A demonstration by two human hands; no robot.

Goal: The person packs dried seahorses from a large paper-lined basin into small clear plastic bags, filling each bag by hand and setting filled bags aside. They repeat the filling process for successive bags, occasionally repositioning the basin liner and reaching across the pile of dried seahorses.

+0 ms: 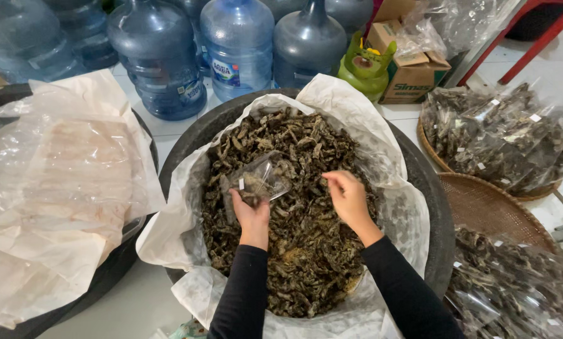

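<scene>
A big dark round tub [441, 220] lined with a white plastic sheet [332, 100] holds a heap of dark dried pieces [300, 251]. My left hand [251, 213] grips a small clear plastic bag [262, 180] that holds a few of the pieces, held open just above the heap. My right hand [347, 198] hovers to the right of the bag with its fingers pinched together over the heap; whether pieces are between the fingers I cannot tell. Both arms wear black sleeves.
Several large blue water jugs [237, 44] stand behind the tub, next to a green gas canister [364, 66] and a cardboard box [413, 69]. Woven trays at the right [488, 204] carry filled clear packets [501, 135]. Another tub with crumpled plastic [62, 188] sits left.
</scene>
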